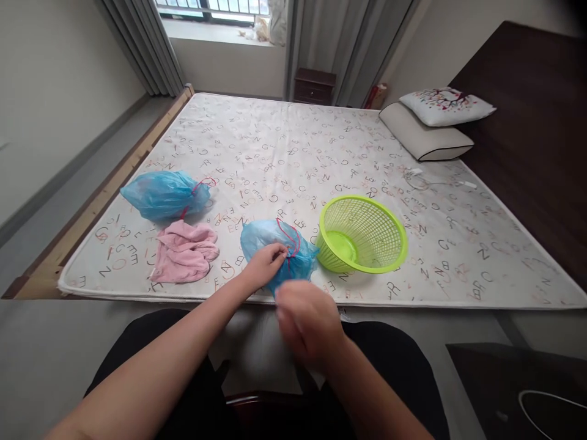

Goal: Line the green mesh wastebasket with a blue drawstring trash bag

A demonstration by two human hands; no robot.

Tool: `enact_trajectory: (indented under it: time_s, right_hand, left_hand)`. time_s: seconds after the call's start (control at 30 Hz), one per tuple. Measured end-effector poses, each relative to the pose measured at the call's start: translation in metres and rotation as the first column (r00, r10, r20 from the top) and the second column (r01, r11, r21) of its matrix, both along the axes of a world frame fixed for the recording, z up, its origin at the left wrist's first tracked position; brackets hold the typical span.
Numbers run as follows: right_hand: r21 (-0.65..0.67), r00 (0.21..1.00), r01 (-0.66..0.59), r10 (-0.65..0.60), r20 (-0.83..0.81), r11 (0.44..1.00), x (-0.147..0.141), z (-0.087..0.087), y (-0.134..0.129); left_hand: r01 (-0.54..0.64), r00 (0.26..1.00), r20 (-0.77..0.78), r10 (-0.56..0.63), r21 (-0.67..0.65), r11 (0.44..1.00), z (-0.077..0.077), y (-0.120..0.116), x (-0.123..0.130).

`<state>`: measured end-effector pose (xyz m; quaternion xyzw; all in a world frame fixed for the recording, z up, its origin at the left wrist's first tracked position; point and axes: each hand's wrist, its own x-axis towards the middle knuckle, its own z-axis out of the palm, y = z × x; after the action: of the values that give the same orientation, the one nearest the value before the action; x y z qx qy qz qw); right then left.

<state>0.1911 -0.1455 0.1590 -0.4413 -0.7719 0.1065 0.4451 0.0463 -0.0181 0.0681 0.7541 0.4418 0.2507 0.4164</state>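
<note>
A filled blue plastic bag [263, 235] lies at the mattress's near edge, with a red drawstring [295, 239] around its gathered neck. My left hand [268, 264] is closed at that neck, its fingertips pinching the red drawstring. Just in front of the bag, my right hand [309, 321] is curled into a fist and slightly blurred. Whatever its fingers may hold is hidden. To the left lies a second filled blue plastic bag [162, 194], its neck tied with red string. A crumpled pink cloth [186, 252] lies just below that bag.
A lime-green plastic basket [403, 247] stands tilted on the mattress [284, 159], right beside the held bag. Two pillows, one printed [440, 105] on top of a beige one [424, 135], lie at the far right. A white cable [417, 179] rests near them.
</note>
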Motion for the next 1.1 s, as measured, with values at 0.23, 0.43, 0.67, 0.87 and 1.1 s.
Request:
enact_trajectory:
  time_s: [0.23, 0.43, 0.67, 0.87, 1.1]
  right_hand:
    - [-0.511, 0.973, 0.228, -0.178, 0.145, 0.829, 0.039, -0.065, 0.060]
    - [-0.505, 0.974, 0.205, -0.224, 0.024, 0.838, 0.036, -0.075, 0.066]
    - [-0.503, 0.963, 0.208, -0.267, -0.046, 0.839, 0.035, -0.069, 0.067]
    - [-0.524, 0.938, 0.230, -0.330, -0.104, 0.820, 0.036, -0.067, 0.069]
    - [-0.522, 0.922, 0.227, -0.354, -0.157, 0.822, 0.034, -0.072, 0.070]
  left_hand:
    - [0.081, 0.996, 0.047, -0.079, -0.049, 0.996, 0.009, 0.001, -0.003]
    - [0.152, 0.984, 0.071, -0.164, 0.150, 0.977, 0.012, 0.001, -0.009]
    - [-0.076, 0.997, 0.000, 0.076, 0.065, 0.995, 0.016, 0.002, -0.015]
    - [-0.180, 0.981, -0.065, 0.182, 0.047, 0.983, 0.017, 0.009, -0.019]
    - [-0.061, 0.998, -0.011, 0.062, 0.081, 0.995, 0.019, 0.005, -0.019]
